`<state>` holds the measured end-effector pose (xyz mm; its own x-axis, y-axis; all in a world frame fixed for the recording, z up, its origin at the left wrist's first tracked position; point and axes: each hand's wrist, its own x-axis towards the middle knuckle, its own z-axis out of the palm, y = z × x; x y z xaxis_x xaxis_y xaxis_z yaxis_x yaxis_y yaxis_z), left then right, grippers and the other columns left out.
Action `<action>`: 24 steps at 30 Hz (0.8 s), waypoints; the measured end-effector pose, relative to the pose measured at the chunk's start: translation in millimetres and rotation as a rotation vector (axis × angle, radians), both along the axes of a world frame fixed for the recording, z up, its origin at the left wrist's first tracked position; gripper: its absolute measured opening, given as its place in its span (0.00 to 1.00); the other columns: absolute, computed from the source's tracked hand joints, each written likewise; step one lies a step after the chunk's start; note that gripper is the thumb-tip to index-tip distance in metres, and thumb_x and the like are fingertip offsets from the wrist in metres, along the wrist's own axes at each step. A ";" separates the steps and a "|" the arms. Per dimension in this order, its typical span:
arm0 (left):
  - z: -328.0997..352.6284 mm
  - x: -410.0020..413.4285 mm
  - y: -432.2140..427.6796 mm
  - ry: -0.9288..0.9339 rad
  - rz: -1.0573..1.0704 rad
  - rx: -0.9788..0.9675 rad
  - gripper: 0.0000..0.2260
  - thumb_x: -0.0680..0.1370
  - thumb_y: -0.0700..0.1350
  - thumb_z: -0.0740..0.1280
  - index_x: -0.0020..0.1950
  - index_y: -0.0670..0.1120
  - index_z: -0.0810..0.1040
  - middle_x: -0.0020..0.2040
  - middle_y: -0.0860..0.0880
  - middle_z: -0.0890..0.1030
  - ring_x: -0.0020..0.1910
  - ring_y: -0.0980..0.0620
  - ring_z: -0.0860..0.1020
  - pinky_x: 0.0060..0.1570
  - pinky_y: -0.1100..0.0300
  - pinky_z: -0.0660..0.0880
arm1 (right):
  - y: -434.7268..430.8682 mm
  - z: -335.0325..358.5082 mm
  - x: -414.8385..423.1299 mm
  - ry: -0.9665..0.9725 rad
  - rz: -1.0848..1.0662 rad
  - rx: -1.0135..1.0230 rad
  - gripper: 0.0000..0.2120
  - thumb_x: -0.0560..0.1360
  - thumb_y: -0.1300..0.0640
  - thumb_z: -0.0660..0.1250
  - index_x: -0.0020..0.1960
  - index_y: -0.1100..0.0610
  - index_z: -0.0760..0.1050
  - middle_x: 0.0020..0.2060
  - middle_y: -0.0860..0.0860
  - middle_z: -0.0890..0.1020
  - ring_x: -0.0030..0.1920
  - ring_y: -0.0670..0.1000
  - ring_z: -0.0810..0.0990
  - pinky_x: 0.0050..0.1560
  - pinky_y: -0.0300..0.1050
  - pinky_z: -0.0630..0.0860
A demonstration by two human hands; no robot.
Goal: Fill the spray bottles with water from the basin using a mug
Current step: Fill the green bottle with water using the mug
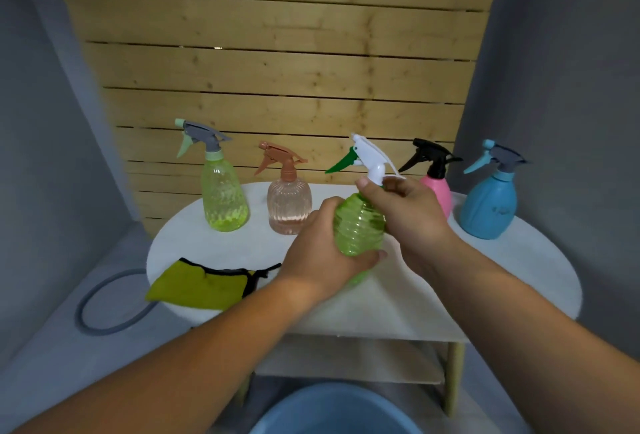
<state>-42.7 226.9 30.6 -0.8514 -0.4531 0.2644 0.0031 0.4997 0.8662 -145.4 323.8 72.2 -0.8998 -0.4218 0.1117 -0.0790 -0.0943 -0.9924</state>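
Nearest, at the bottom edge, sits the blue basin [337,413] (only its rim shows). Above the round white surface [415,302], the left hand [322,260] wraps the ribbed green bottle [360,225], while the right hand [412,215] grips its neck under the white spray head [372,159]. A yellow cloth [201,284] lies near left. Farther back stand a lime bottle [225,198], peach bottle [289,206], pink bottle [440,191] and blue bottle [488,208].
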 end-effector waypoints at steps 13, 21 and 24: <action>7.3 115.1 44.7 -0.107 -0.100 0.397 0.37 0.61 0.57 0.79 0.67 0.52 0.72 0.57 0.49 0.84 0.52 0.51 0.85 0.56 0.51 0.82 | 69.3 4.9 87.3 -0.247 0.254 -0.122 0.13 0.74 0.59 0.72 0.56 0.65 0.79 0.45 0.55 0.86 0.43 0.53 0.85 0.44 0.48 0.83; -0.6 126.3 38.7 -0.180 -0.176 0.396 0.35 0.59 0.59 0.80 0.62 0.55 0.73 0.57 0.48 0.84 0.53 0.52 0.85 0.53 0.56 0.82 | 76.7 -10.6 90.7 -0.263 0.369 -0.126 0.12 0.76 0.59 0.70 0.58 0.63 0.78 0.51 0.56 0.86 0.48 0.53 0.86 0.53 0.55 0.82; -5.0 124.2 35.8 -0.182 -0.224 0.570 0.31 0.62 0.57 0.77 0.63 0.50 0.76 0.54 0.47 0.86 0.53 0.49 0.85 0.57 0.50 0.79 | 78.0 -14.9 87.4 -0.278 0.376 -0.122 0.15 0.76 0.58 0.70 0.60 0.64 0.77 0.52 0.56 0.86 0.48 0.53 0.86 0.54 0.54 0.82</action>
<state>81.5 262.7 25.6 -0.9503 -0.2859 -0.1232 -0.1181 -0.0350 0.9924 -58.0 401.8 57.4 -0.6902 -0.7224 -0.0426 0.2500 -0.1827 -0.9509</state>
